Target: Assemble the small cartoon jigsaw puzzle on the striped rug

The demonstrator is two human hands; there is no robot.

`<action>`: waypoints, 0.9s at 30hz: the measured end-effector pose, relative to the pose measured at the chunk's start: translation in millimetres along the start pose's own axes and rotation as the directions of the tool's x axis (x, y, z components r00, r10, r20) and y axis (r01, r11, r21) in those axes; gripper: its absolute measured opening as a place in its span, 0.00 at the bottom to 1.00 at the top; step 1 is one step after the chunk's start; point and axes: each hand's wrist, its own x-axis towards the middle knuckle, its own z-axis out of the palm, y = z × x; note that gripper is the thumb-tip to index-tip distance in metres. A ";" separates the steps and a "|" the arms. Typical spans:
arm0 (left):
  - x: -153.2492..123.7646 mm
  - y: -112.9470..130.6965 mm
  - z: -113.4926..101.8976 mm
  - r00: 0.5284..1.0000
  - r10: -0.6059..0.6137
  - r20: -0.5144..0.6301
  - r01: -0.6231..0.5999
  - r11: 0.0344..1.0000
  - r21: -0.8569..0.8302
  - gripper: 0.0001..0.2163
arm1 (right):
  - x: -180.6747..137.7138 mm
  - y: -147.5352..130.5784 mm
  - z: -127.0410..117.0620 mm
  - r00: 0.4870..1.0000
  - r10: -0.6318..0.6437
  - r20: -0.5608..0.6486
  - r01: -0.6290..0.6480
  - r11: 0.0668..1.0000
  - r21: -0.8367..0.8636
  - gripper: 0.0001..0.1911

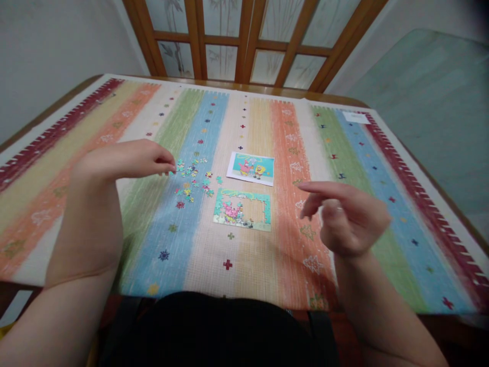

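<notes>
My left hand point(139, 158) hangs at the left edge of a loose heap of jigsaw pieces point(193, 176), its fingers pinched together. A small teal jigsaw piece point(172, 172) shows at those fingertips. To the right of the heap lies a partly assembled jigsaw puzzle point(225, 211), with its border joined, pink pieces at left and a gap at right through which the cloth shows. Just behind it is a reference picture card point(252, 168) with cartoon figures. My right hand point(347, 216) hovers right of the puzzle, holding nothing, index finger extended and the others loosely bent.
A striped, patterned tablecloth point(214, 270) covers the table. Near the far right corner lies a white paper point(356, 118). Wooden doors with glass panes point(221, 61) stand beyond the table, and a pale greenish panel point(428, 102) leans at the right.
</notes>
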 end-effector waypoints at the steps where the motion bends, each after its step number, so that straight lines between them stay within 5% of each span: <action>1: 13.6 -8.1 4.3 0.999 -0.033 -0.016 0.034 0.999 0.034 0.21 | -2.7 3.2 10.9 1.000 -0.006 -0.015 0.006 1.000 0.017 0.14; 6: 48.1 -21.5 18.5 0.997 -0.076 0.002 0.076 0.992 0.098 0.23 | -15.0 23.6 47.7 0.998 0.012 0.067 -0.009 0.999 -0.045 0.13; 16: 60.5 -26.1 27.8 0.986 -0.168 0.016 0.165 0.980 0.114 0.27 | -20.1 34.4 50.3 0.991 0.095 0.093 -0.091 0.994 -0.056 0.14; 27: 68.2 -9.5 35.1 1.000 0.023 -0.005 -0.023 0.999 0.027 0.23 | -20.8 37.1 51.2 0.988 0.093 0.124 -0.089 0.995 -0.036 0.13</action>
